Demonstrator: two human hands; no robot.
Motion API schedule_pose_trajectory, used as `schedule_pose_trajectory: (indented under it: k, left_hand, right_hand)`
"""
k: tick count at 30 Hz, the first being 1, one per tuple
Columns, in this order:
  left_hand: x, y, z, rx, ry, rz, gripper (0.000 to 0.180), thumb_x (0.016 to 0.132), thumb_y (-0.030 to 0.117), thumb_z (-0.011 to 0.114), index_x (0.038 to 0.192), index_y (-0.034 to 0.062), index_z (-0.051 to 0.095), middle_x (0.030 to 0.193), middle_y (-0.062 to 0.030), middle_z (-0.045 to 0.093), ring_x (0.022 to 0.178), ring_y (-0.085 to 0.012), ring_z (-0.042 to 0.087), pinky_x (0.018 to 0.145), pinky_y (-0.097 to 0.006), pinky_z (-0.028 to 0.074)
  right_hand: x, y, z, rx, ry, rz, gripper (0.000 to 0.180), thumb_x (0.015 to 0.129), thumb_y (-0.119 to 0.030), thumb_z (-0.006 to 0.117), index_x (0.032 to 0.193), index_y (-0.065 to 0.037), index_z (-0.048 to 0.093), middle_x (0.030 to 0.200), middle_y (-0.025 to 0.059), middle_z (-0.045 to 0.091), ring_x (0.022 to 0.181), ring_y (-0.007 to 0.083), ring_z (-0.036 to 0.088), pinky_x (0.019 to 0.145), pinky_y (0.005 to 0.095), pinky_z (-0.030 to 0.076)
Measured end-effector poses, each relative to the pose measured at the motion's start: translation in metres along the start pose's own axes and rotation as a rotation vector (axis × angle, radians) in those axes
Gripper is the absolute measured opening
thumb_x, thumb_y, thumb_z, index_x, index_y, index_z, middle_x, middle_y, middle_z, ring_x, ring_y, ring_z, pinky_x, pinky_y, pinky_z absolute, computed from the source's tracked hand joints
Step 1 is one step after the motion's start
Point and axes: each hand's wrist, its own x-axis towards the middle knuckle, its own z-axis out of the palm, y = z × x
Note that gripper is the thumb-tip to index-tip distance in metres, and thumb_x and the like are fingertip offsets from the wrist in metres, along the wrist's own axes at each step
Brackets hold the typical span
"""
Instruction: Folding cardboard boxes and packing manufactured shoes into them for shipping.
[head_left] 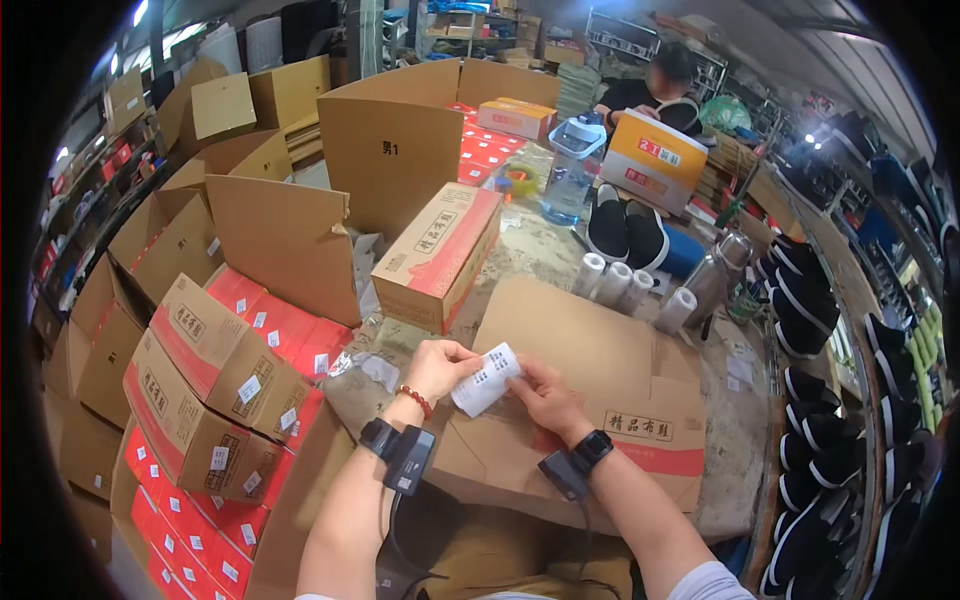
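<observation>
Left hand (440, 372) and right hand (552, 402) both pinch a printed white label roll (484, 381) from opposite sides — above flat brown cardboard (575, 340).

Showing smooth paper on the label roll (484, 381) at six o'clock, matt cardboard on the flattened carton (610, 368) at four, shiny metal on the flask (713, 280) at three, clear plastic on the jug (566, 195) at one.

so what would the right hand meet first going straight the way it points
Most likely the white label roll, which the right hand seems to be touching; exact depth is unclear.
</observation>
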Motion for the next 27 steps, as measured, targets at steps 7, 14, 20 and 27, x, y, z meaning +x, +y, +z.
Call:
schedule_pose_trajectory:
  k: [7, 14, 20, 27]
  left_hand:
    - [0.004, -0.013, 0.006, -0.128, -0.083, -0.013, 0.032, 0.084, 0.018, 0.070, 0.110, -0.0014, 0.068, 0.096, -0.0137, 0.072, 0.086, -0.0165, 0.068, 0.075, -0.030, 0.052]
    - [-0.020, 0.007, 0.025, 0.262, 0.139, 0.163, 0.032, 0.083, 0.010, 0.069, 0.112, -0.0022, 0.066, 0.100, -0.0098, 0.071, 0.088, -0.0133, 0.065, 0.079, -0.029, 0.052]
    - [-0.015, -0.006, 0.024, -0.066, 0.130, 0.167, 0.028, 0.080, 0.005, 0.070, 0.108, 0.0061, 0.071, 0.098, -0.0131, 0.072, 0.085, -0.0219, 0.070, 0.077, -0.030, 0.053]
    - [-0.029, -0.002, 0.041, 0.378, 0.493, 0.613, 0.011, 0.073, 0.004, 0.073, 0.084, 0.0065, 0.074, 0.084, -0.0076, 0.069, 0.079, -0.0248, 0.065, 0.071, -0.035, 0.052]
  right_hand:
    - [0.008, 0.003, -0.002, 0.055, -0.043, -0.089, 0.030, 0.090, -0.003, 0.062, 0.119, 0.002, 0.059, 0.122, 0.0083, 0.057, 0.104, 0.0169, 0.060, 0.088, 0.0299, 0.052]
    - [0.006, -0.017, 0.002, -0.116, -0.046, -0.068, 0.025, 0.088, -0.002, 0.065, 0.113, 0.001, 0.064, 0.126, 0.0087, 0.054, 0.107, 0.0166, 0.058, 0.089, 0.0302, 0.050]
    - [0.006, -0.016, 0.003, 0.041, -0.047, -0.082, 0.021, 0.087, -0.002, 0.066, 0.108, 0.002, 0.065, 0.125, 0.0080, 0.055, 0.105, 0.0154, 0.058, 0.085, 0.0286, 0.051]
    - [0.006, -0.022, 0.006, -0.013, -0.007, -0.064, 0.019, 0.087, -0.001, 0.066, 0.105, 0.002, 0.067, 0.122, 0.0083, 0.057, 0.102, 0.0153, 0.059, 0.084, 0.0280, 0.050]
